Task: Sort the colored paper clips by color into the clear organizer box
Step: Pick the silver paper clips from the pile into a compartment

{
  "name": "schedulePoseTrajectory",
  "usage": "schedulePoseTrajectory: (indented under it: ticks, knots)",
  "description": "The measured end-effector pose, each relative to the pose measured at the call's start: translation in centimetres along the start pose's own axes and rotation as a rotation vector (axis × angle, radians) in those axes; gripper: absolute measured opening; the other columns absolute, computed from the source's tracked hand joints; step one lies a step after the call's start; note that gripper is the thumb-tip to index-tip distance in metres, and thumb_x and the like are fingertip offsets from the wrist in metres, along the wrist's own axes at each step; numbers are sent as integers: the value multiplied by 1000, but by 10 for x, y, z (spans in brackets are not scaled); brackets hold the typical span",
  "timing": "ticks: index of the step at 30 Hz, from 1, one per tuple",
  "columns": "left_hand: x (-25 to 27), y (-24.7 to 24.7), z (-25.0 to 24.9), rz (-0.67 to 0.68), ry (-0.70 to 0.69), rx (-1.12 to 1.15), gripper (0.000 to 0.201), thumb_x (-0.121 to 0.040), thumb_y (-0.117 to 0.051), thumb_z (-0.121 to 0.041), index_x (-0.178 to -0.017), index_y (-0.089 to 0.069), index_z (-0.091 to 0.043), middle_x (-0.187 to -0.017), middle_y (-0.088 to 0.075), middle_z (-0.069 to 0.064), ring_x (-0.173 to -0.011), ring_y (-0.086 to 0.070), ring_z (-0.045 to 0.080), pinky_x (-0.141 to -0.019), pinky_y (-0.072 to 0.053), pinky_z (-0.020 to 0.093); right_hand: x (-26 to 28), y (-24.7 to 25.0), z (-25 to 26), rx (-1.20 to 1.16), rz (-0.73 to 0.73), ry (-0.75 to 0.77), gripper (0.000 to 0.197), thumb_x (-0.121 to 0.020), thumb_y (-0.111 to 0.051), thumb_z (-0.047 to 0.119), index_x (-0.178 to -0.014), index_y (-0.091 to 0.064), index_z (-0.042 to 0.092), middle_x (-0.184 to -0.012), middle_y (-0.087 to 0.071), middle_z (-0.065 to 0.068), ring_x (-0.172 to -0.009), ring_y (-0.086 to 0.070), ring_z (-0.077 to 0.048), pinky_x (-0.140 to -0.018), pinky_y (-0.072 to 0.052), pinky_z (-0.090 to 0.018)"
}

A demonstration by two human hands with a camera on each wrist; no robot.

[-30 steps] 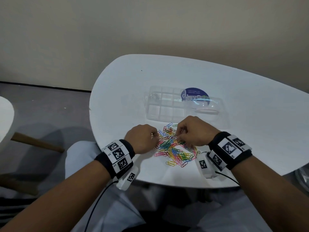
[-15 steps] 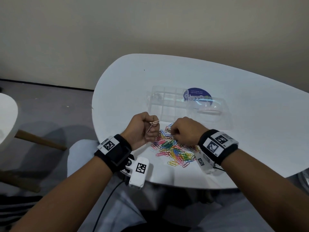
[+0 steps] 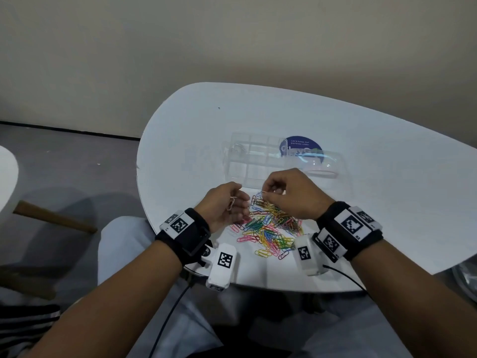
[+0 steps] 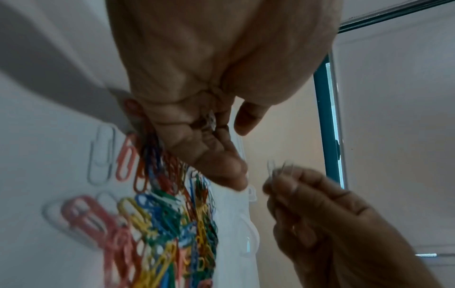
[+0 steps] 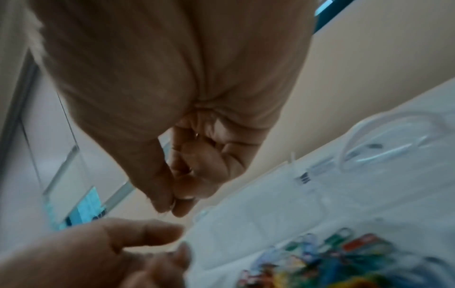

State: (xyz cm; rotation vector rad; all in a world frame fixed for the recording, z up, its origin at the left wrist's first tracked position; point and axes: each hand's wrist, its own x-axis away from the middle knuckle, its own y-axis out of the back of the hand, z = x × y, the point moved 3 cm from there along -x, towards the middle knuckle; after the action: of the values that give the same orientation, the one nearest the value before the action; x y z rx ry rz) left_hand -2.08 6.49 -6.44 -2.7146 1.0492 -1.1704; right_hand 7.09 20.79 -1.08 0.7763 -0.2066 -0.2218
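A heap of colored paper clips (image 3: 268, 228) lies on the white table near its front edge, also seen in the left wrist view (image 4: 160, 224). Behind the heap stands the clear organizer box (image 3: 254, 161), its lid (image 3: 325, 164) folded open to the right. My left hand (image 3: 240, 200) is raised just left of the heap, and its curled fingers hold a pale paper clip (image 3: 230, 203). My right hand (image 3: 264, 193) hovers over the heap's far side and pinches another pale clip (image 4: 273, 169) between thumb and forefinger (image 5: 172, 206). The two hands are close together.
A round blue sticker (image 3: 302, 147) shows on the table (image 3: 387, 202) under the lid. Something small and pale lies in the box's far-left compartment (image 3: 237, 149). The table's rounded edge is near my wrists. A second white table (image 3: 6, 177) is at far left.
Both hands have lifted off the heap. The left hand turned palm-up with a pale clip in it, and the right hand rose pinching a clip and moved toward the left hand.
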Motion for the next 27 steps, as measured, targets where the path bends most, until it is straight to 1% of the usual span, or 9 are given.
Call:
schedulePoseTrajectory:
  ticks: [3, 4, 6, 9, 13, 16, 20, 24, 27]
  knots:
    - [1, -8, 3, 62, 71, 84, 39, -100, -44, -32, -75, -60, -6, -62, -63, 10, -57, -65, 22, -46, -54, 22, -6, -4, 16, -61, -17, 41, 5, -83, -76, 22, -87, -75, 21, -78, -69, 12, -66, -58, 2, -67, -46, -10]
    - [1, -9, 3, 73, 87, 127, 39, -100, -43, -32, -74, -57, -7, -59, -59, 7, -54, -61, 20, -43, -51, 20, -10, -4, 14, -57, -51, 25, 6, -84, -74, 22, -90, -76, 20, -80, -70, 11, -69, -59, 2, -68, -46, -11]
    - [-1, -6, 0, 51, 104, 217, 37, -101, -40, -29, -70, -48, -12, -51, -41, 0, -42, -40, 13, -34, -33, 15, -17, -6, 6, 7, -115, -37, 8, -87, -70, 19, -90, -77, 18, -85, -72, 6, -75, -62, -3, -72, -48, -18]
    - [-3, 8, -5, -28, -4, 108, 35, -105, -35, -26, -73, -45, -14, -44, -25, -7, -34, -19, 7, -33, -16, 16, -21, -16, -10, 189, -39, -139, 11, -85, -67, 19, -86, -78, 19, -89, -72, 3, -82, -65, -14, -78, -54, -30]
    - [1, 24, -12, -76, -164, -180, 26, -102, -30, -6, -101, -57, -6, -52, -32, -4, -40, -24, 7, -37, -19, 18, -20, -24, -23, 297, -1, -215, 10, -82, -66, 22, -84, -75, 26, -100, -72, 2, -88, -65, -20, -80, -55, -35]
    - [3, 31, -14, -88, -178, -288, 29, -102, -30, -5, -100, -59, -9, -57, -40, -2, -40, -29, 7, -37, -22, 17, -21, -20, -27, 320, -40, -260, 7, -82, -70, 25, -85, -76, 24, -96, -72, 2, -88, -66, -21, -79, -55, -33]
    - [0, 30, -14, -114, -195, -401, 31, -100, -33, -4, -94, -62, -9, -42, -33, -11, -35, -22, 6, -37, -17, 16, -21, -23, -27, 365, -18, -257, 11, -84, -65, 20, -80, -75, 22, -89, -73, 1, -82, -66, -21, -70, -51, -29]
    - [0, 21, -12, -76, -188, -338, 26, -100, -38, -10, -92, -63, -8, -45, -31, -8, -37, -20, 8, -38, -17, 16, -12, -13, -23, 261, -11, -231, 14, -86, -58, 17, -78, -70, 20, -82, -70, 2, -78, -64, -19, -71, -54, -33]
    - [0, 7, -9, -24, -110, -157, 19, -97, -41, -12, -89, -57, -6, -53, -31, 0, -40, -24, 12, -39, -20, 17, -3, 2, -10, 67, -84, -188, 12, -82, -62, 14, -74, -69, 19, -70, -68, -1, -66, -61, -14, -66, -53, -29]
